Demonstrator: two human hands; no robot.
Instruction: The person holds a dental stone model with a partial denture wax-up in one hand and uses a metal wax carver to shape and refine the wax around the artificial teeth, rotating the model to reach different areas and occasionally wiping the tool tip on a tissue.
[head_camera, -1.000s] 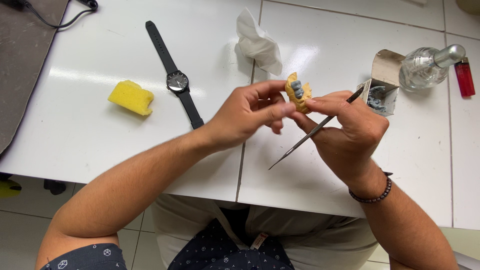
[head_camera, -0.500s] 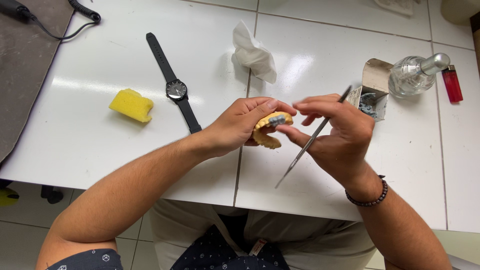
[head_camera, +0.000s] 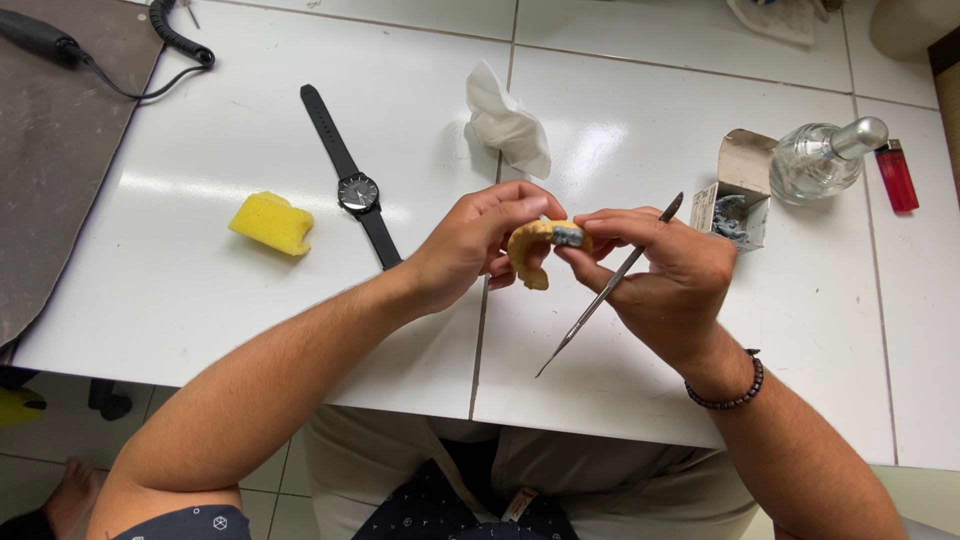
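Above the white counter (head_camera: 640, 120), the yellow dental cast (head_camera: 535, 250) sat between both hands, the left hand (head_camera: 470, 245) pinching its left side while the right hand (head_camera: 665, 270) gripped its right end and clasped a thin metal tool (head_camera: 605, 290).
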